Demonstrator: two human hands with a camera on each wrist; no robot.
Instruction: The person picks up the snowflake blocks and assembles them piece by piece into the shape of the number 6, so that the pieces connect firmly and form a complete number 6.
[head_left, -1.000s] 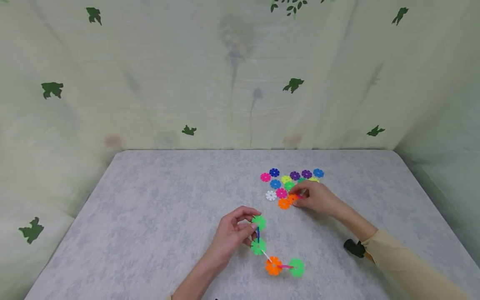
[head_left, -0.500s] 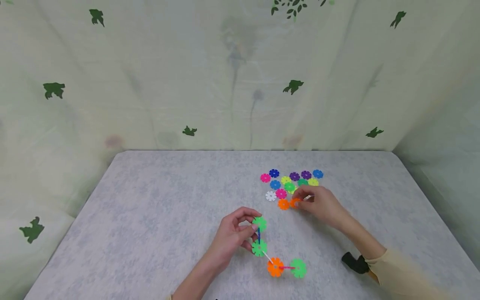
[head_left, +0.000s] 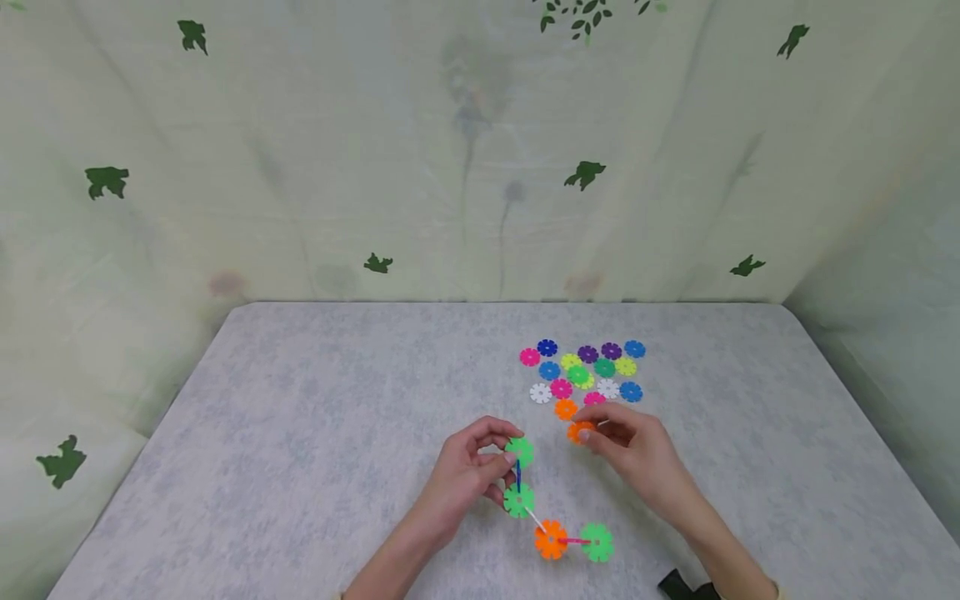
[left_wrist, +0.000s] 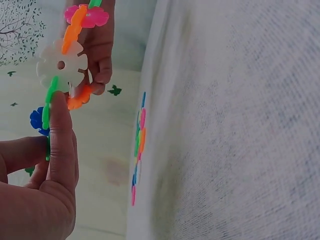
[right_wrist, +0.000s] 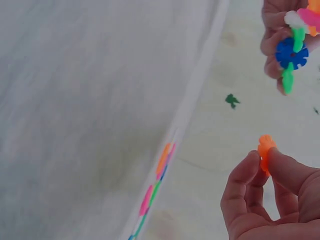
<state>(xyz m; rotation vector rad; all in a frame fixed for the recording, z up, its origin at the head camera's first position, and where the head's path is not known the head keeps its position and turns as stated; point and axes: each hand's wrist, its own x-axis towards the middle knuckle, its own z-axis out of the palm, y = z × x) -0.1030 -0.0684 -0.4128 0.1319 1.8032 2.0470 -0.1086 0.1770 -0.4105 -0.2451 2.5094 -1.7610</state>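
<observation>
My left hand [head_left: 467, 479] pinches the top green disc [head_left: 521, 452] of a chain of notched snowflake discs. Down the chain come a blue disc seen edge-on, a green disc [head_left: 518, 500], a thin white disc [left_wrist: 61, 64], an orange disc [head_left: 551, 540], a pink one on edge and a green end disc [head_left: 597, 542]. Between thumb and fingertips my right hand [head_left: 643, 458] holds a loose orange snowflake disc [right_wrist: 265, 154], raised over the table to the right of the chain. Its fingers partly cover this disc in the head view.
Loose snowflake discs in several colours lie flat beyond the hands, among them a teal disc [head_left: 604, 367], a white disc [head_left: 540, 393] and an orange disc [head_left: 566, 409]. The grey cloth-covered table [head_left: 322, 417] ends at a pale printed curtain [head_left: 420, 167].
My right hand has lifted the orange disc from the loose discs and drawn it back toward me, uncovering white, blue and pink discs. The left hand and chain stay nearly still.
</observation>
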